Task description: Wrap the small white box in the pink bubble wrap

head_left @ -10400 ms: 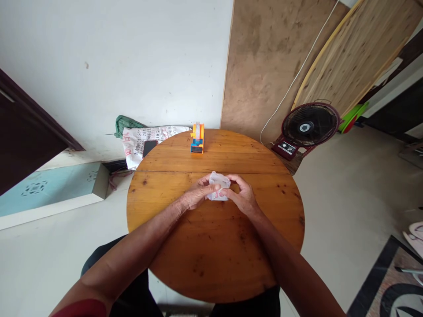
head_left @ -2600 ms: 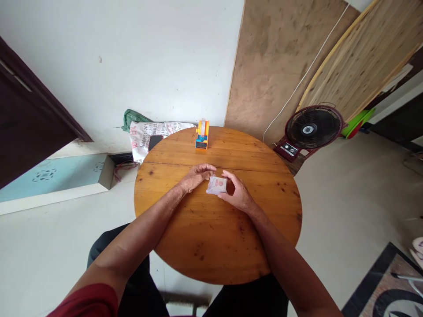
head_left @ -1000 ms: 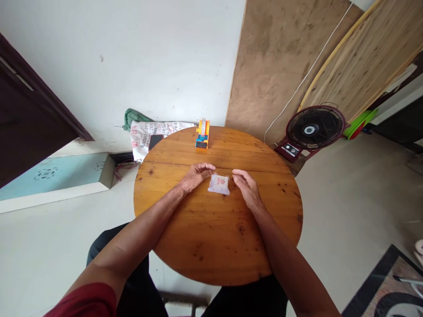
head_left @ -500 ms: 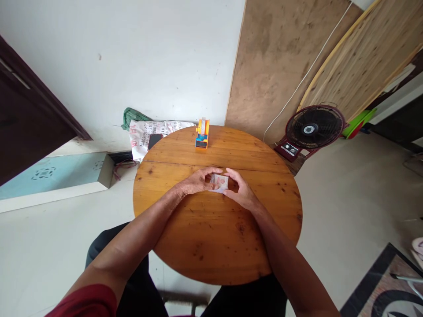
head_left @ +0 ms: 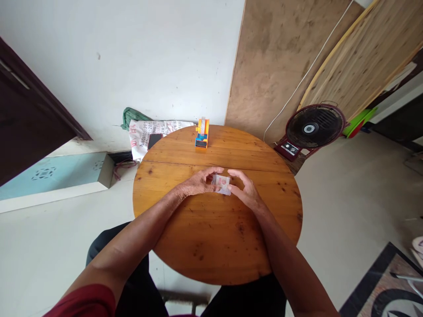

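Note:
A small whitish, see-through packet (head_left: 222, 181) with reddish print is between my two hands, above the middle of the round wooden table. My left hand (head_left: 202, 181) grips it from the left, its thumb along the lower left part and its fingers curved over the far side. My right hand (head_left: 246, 190) is at the packet's right edge. Its thumb tip touches the near right corner, while the forefinger arches apart from the packet. What the other right fingers do underneath is hidden.
An orange and blue tape dispenser (head_left: 202, 134) stands at the far side of the wooden table (head_left: 211, 237). Behind the table's left edge are a printed white sack (head_left: 139, 134) and a green bag (head_left: 134, 118). A dark red fan (head_left: 310, 128) stands beyond the right edge.
The packet has shifted slightly to the right and turned a little. My right hand has moved slightly right, its thumb now higher on the packet's edge. My left hand stays nearly in place.

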`<action>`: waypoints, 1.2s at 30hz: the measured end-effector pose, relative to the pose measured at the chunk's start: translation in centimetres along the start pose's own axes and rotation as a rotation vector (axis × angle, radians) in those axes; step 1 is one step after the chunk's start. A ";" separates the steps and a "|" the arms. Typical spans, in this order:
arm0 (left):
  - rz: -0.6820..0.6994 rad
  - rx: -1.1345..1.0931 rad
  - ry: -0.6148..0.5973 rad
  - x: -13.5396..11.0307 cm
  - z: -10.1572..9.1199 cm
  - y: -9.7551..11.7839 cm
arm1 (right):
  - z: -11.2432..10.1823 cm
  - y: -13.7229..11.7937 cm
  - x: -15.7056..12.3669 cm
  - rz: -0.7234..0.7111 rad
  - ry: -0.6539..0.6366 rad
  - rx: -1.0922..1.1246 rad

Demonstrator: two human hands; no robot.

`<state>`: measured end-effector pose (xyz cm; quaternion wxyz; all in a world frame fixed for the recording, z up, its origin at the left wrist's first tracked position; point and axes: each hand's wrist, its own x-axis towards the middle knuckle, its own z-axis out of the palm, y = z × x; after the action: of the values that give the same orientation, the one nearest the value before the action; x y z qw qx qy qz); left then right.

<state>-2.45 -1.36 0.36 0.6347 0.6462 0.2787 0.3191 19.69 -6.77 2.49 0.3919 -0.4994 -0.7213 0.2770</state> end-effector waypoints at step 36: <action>-0.055 0.079 0.012 -0.3 1.4 -0.3 | 1.4 0.4 0.2 -0.157 0.194 -0.077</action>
<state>-1.61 -2.49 0.09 0.6158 0.6609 0.3126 0.2939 18.68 -6.44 1.50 0.4608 -0.4805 -0.7270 0.1679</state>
